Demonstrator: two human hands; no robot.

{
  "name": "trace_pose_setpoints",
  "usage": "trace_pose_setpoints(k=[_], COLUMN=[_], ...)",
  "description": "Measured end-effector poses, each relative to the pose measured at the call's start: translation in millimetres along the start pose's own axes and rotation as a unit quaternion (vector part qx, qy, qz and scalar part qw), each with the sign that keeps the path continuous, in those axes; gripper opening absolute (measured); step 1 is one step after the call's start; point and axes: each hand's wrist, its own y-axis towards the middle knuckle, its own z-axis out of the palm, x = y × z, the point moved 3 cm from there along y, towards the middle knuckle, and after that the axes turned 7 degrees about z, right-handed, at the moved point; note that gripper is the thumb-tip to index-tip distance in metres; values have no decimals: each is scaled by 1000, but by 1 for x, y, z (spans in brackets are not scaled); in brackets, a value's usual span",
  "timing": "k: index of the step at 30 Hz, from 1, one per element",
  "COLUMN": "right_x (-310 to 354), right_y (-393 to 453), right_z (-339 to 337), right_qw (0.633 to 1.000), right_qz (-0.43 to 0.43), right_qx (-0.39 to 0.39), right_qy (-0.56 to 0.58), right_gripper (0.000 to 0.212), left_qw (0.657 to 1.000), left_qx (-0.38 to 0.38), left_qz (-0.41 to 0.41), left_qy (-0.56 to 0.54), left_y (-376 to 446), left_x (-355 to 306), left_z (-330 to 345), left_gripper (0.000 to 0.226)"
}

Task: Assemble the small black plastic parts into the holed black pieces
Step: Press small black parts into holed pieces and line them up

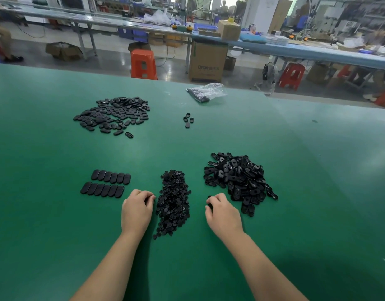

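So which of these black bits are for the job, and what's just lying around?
For the job: pile of small parts, pile of holed pieces, two neat rows, far heap, both hands.

Lying about: plastic bag, orange stool, cardboard box.

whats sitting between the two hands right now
The long pile of small black parts lies between the left hand and right hand, seen in the head view.

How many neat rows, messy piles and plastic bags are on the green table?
Neat rows: 2
Messy piles: 3
Plastic bags: 1
Total: 6
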Motion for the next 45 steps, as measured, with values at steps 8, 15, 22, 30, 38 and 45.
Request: trace_pose_setpoints(k=[8, 15, 22, 30, 38, 45], right_x=[0, 5, 7, 15, 17, 17], right_y=[11, 28, 17, -10, -14, -14], right_z=[-4, -9, -7, 21, 23, 21], right_qw=[998, 998, 894, 822, 848, 834], right_qz=[67, 40, 93, 139, 113, 117], right_qx=[16, 53, 55, 15, 1, -8], right_qy=[8, 18, 436, 552, 517, 539], right_gripper=[42, 38, 37, 8, 25, 23], left_qw=[1000, 1000, 1000, 1000, 1000, 1000], left_qx=[2, 3, 4, 0, 0, -8], left_qz=[0, -1, -1, -1, 0, 1], left_qy=[3, 7, 10, 4, -4, -3], left_y=[1, 1, 1, 0, 0, -1], left_x=[0, 1, 1, 0, 1, -3], left_z=[1, 1, 1, 0, 0, -1], left_gripper=[14, 13, 14, 12, 12, 14])
